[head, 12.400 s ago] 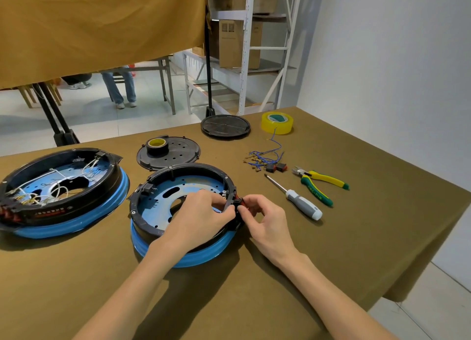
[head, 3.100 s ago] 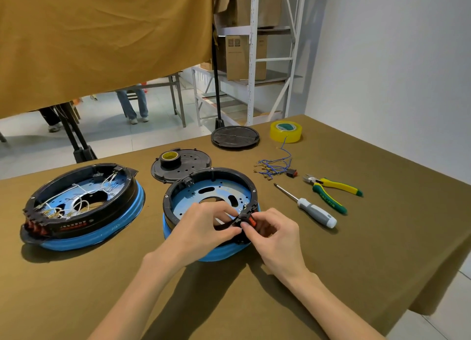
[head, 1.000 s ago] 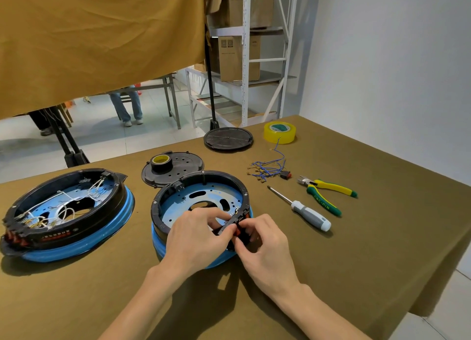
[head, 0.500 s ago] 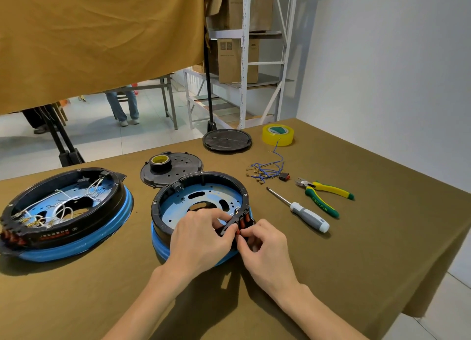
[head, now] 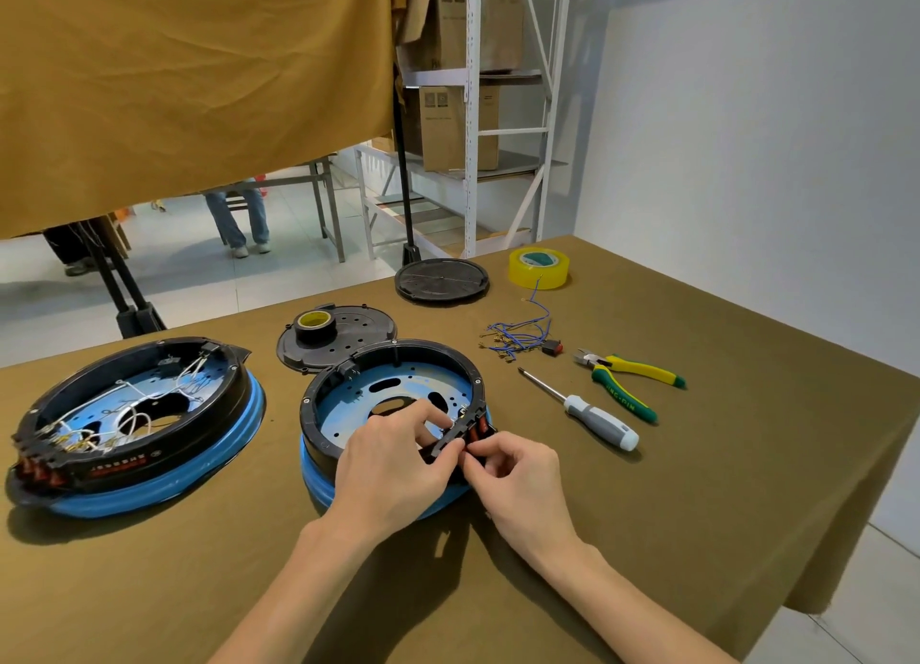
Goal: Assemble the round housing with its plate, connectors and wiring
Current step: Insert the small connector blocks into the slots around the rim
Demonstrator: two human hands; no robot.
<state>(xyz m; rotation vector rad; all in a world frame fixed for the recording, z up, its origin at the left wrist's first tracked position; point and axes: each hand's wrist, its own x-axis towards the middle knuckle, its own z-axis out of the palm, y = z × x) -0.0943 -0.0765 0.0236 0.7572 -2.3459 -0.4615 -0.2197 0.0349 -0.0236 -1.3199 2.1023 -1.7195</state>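
Hands at round housing (head: 393,404) on table (head: 697,489): left hand (head: 393,469) grips near rim, right hand (head: 517,479) pinches red switch (head: 477,432). Plastic likely light, stiff; small tabs probably fragile; hold rim.

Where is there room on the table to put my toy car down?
Bare cloth lies right of the pliers to the table edge, and in front of the wired housing. It is crowded between the screwdriver, blue wires and the hands' housing.
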